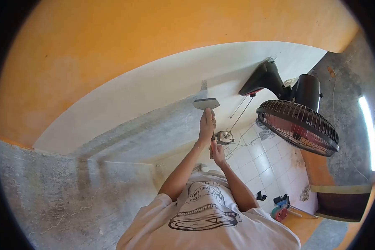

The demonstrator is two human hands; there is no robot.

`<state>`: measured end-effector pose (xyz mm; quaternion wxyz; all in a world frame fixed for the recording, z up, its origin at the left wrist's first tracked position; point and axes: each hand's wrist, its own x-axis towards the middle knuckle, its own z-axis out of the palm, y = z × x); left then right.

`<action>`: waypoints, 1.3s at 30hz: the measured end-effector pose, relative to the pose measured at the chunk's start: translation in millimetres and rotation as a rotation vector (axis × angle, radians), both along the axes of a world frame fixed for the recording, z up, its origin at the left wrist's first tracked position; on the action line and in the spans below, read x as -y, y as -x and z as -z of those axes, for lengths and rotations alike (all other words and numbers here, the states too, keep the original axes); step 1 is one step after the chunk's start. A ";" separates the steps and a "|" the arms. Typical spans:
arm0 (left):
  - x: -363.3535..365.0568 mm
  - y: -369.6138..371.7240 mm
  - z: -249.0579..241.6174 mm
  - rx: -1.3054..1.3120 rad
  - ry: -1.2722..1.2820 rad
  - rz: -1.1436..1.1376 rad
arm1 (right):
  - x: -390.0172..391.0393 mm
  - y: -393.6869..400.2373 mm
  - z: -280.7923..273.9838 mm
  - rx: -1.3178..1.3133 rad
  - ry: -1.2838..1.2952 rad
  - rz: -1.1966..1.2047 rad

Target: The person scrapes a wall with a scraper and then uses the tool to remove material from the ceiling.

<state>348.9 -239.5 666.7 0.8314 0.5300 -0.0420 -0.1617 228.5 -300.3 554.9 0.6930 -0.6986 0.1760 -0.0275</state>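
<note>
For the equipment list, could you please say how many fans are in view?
1: the black fan on the wall, to the right of the scraper in the picture.

A strip of light point(368, 133) is glaring at the far right, its middle washing out to pure white. The glossy floor tiles point(248, 171) are catching a pale sheen, while the fan point(298, 125) is casting a soft grey shadow on the white wall band point(125, 100). Moderate light is reaching the orange paint point(154, 33). The lens is bending straight edges into arcs and fading into black corners. The left hand point(206, 126), right hand point(217, 153) and flat-headed tool point(206, 104) are showing fairly crisply.
</note>
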 end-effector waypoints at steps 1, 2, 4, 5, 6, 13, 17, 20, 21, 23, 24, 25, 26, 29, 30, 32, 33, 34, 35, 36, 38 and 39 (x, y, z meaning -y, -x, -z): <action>5.0 -2.6 -1.7 -0.006 -0.009 -0.009 | 7.0 -0.4 -5.5 -0.008 -0.004 -0.009; 8.7 -7.9 -2.2 -0.020 -0.016 -0.020 | 15.0 -2.2 -9.9 -0.016 0.049 -0.025; 10.9 -18.5 -21.9 0.055 0.042 0.014 | 27.8 -7.8 -12.7 -0.011 0.116 -0.052; 10.7 -19.1 -42.0 -0.035 0.010 0.020 | 31.3 -9.3 -18.5 0.013 0.103 -0.055; 11.9 -21.7 -40.5 -0.039 0.009 0.008 | 38.7 -13.6 -23.1 0.047 0.098 -0.058; 32.6 -19.5 -10.6 -0.144 0.011 -0.060 | 69.7 -12.1 -8.0 0.011 0.093 -0.107; 44.8 -22.2 -34.8 -0.050 -0.006 -0.110 | 77.4 -23.4 -21.4 0.030 0.080 -0.117; 46.7 -30.4 -25.5 -0.081 0.065 -0.047 | 75.4 -30.0 -26.1 0.052 0.112 -0.086; 48.1 -32.6 -22.0 -0.069 0.064 -0.051 | 77.0 -32.0 -25.0 0.065 0.112 -0.090; 49.3 -29.0 -16.7 -0.098 0.027 -0.061 | 78.9 -29.5 -14.6 0.096 0.085 -0.116; 48.3 -29.6 -18.5 -0.083 0.020 -0.061 | 78.8 -30.8 -12.8 0.112 0.078 -0.115; 47.5 -29.2 -19.3 -0.089 0.014 -0.062 | 79.5 -30.5 -10.5 0.113 0.136 -0.118; 47.5 -28.3 -18.8 -0.102 0.010 -0.064 | 81.3 -29.2 -7.3 0.108 0.197 -0.121; 46.6 -28.8 -27.8 -0.111 0.037 -0.070 | 85.8 -30.2 -5.5 0.158 0.326 -0.136; 45.3 -29.0 -28.5 -0.122 0.038 -0.062 | 85.4 -30.4 -6.3 0.145 0.332 -0.143; 46.2 -28.9 -28.6 -0.105 0.011 -0.076 | 81.7 -31.5 -6.4 0.158 0.319 -0.134; 46.0 -28.9 -24.9 -0.098 -0.018 -0.081 | 79.0 -30.2 -4.8 0.160 0.306 -0.118; 44.8 -28.1 -20.5 -0.096 -0.020 -0.077 | 77.2 -27.1 -3.0 0.160 0.294 -0.099; 44.7 -27.7 -16.3 -0.119 -0.017 -0.069 | 75.9 -24.7 -1.3 0.160 0.293 -0.091; 46.2 -27.7 -18.2 -0.140 -0.011 -0.059 | 76.4 -24.6 0.1 0.137 0.308 -0.097; 46.4 -29.4 -21.8 -0.119 -0.009 -0.055 | 81.6 -26.3 1.9 0.116 0.334 -0.100; 45.7 -30.2 -25.8 -0.101 -0.013 -0.059 | 79.0 -28.0 -5.2 0.147 0.355 -0.081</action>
